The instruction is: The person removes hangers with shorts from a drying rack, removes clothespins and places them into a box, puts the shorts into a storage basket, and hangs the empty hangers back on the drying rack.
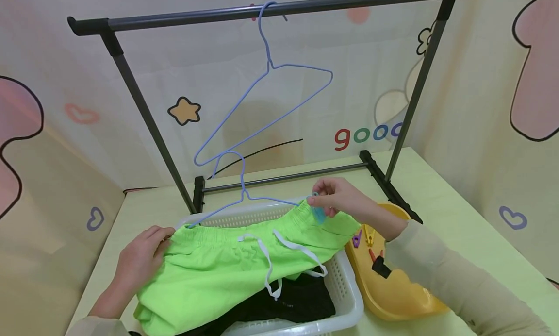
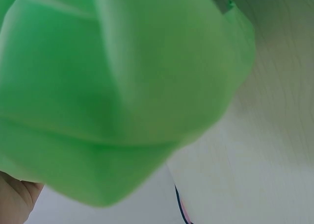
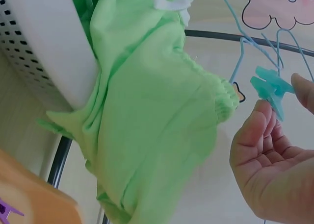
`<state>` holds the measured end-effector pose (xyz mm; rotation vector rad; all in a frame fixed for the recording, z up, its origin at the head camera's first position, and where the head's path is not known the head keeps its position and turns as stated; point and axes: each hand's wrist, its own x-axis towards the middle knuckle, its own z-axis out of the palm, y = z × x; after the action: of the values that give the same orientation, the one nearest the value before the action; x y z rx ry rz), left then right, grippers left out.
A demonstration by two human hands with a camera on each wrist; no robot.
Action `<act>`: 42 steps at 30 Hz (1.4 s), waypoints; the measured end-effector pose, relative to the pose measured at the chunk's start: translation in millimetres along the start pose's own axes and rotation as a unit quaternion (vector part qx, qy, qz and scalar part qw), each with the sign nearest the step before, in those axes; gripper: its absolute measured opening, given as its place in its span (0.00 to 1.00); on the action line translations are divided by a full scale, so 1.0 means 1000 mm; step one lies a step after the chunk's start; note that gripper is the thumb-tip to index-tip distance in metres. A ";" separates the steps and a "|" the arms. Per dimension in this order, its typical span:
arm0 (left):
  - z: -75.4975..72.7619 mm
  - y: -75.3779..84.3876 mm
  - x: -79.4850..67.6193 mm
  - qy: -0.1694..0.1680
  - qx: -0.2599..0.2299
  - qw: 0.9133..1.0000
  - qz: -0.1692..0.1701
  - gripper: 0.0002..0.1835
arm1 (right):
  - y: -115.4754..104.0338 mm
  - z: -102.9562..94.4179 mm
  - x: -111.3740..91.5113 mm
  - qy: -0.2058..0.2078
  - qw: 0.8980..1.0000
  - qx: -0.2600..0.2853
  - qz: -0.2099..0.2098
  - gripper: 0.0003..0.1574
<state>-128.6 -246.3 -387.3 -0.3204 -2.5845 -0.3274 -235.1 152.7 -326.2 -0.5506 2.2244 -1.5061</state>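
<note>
Bright green shorts (image 1: 209, 263) with white drawstrings are spread over a white basket (image 1: 349, 287). A blue wire hanger (image 1: 243, 193) stands at their waistband, its lower part hidden behind the fabric. My left hand (image 1: 141, 256) grips the left end of the waistband; in the left wrist view, green fabric covers most of the picture. Near the right end of the waistband, my right hand (image 1: 334, 197) pinches a teal clothespin (image 3: 272, 89) between thumb and fingers. In the right wrist view the clothespin appears apart from the shorts.
Another blue hanger (image 1: 262, 127) hangs from the black rack's top bar (image 1: 196, 16). Black cloth (image 1: 301, 297) lies in the basket under the shorts. To the right, a yellow tray (image 1: 393, 302) holds several small clothespins, among them a purple clothespin (image 1: 356, 239).
</note>
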 end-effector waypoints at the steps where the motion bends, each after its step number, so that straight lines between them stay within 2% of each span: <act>1: 0.000 0.000 0.000 -0.001 0.000 1.000 -0.001 0.11 | 0.001 -0.002 -0.001 0.004 1.000 0.000 0.002 0.15; 16: 0.000 0.001 0.000 0.005 -0.003 1.000 0.002 0.11 | 0.014 -0.035 -0.006 0.087 0.993 -0.057 0.054 0.22; 25: -0.001 0.001 0.000 0.006 -0.004 1.000 0.002 0.11 | 0.029 -0.050 -0.010 0.130 0.985 -0.062 0.090 0.24; 35: 0.000 0.001 0.000 0.004 -0.003 1.000 0.002 0.11 | 0.048 -0.065 -0.015 0.144 0.981 -0.048 0.122 0.27; 42: 0.000 0.001 0.000 -0.002 -0.003 1.000 -0.003 0.11 | 0.060 -0.073 -0.018 0.134 0.979 -0.042 0.147 0.25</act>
<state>-128.4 -245.7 -386.6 -0.3160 -2.5900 -0.3364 -264.2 239.3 -355.6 -0.0330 2.4494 -1.4036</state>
